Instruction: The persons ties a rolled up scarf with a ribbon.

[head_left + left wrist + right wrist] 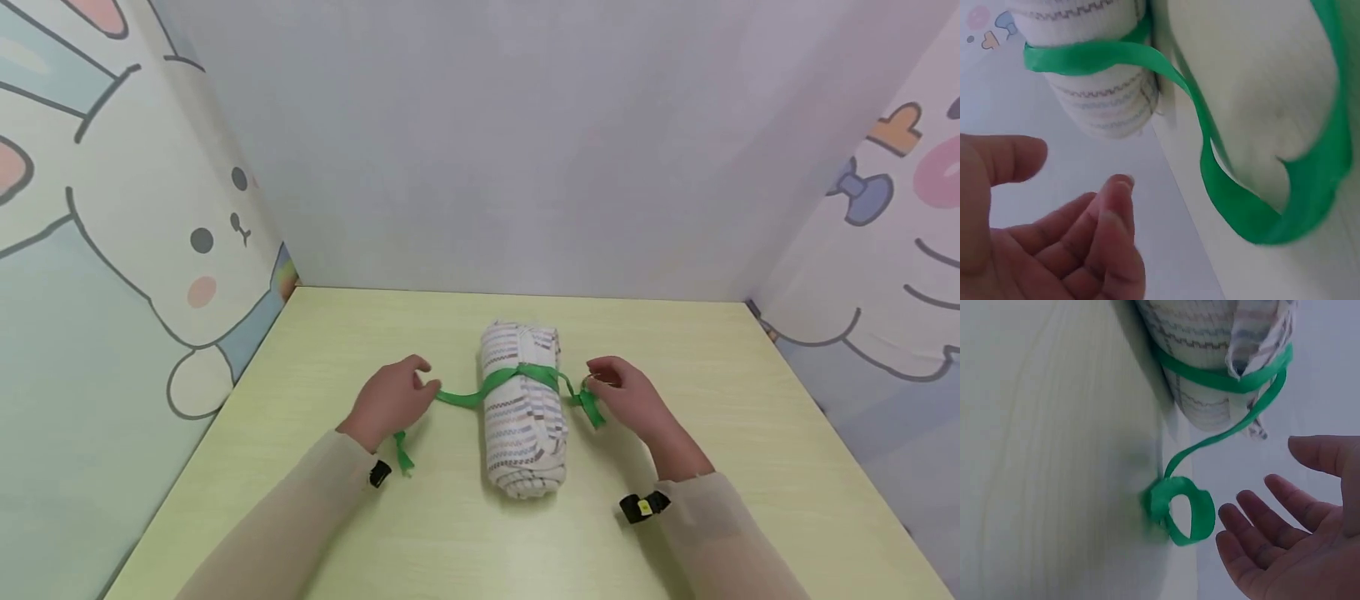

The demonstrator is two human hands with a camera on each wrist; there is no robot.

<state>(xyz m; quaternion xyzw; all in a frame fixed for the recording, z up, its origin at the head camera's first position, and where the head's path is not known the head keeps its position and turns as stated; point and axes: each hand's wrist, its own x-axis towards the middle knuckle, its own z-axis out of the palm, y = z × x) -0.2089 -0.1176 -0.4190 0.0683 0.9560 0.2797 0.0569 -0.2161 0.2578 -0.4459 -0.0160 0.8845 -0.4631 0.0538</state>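
A rolled cloth (521,425) with rows of coloured pattern lies lengthwise on the table. Round its middle runs a green ribbon (538,372), crossed on top, with a tail out to each side. My left hand (392,400) is left of the roll, thumb and fingers apart and holding nothing; the left ribbon tail (1235,209) loops down beside it. To the right, my right hand (1300,528) has its fingers spread and relaxed, with nothing in its grasp. Near its fingertips the right ribbon tail (1200,515) curls into a small loop on the table.
The pale yellow table (360,333) meets a plain light wall (480,167) at the back. Cartoon-printed panels stand at the left (150,250) and right (862,250). Each wrist wears a small black strap device (645,507).
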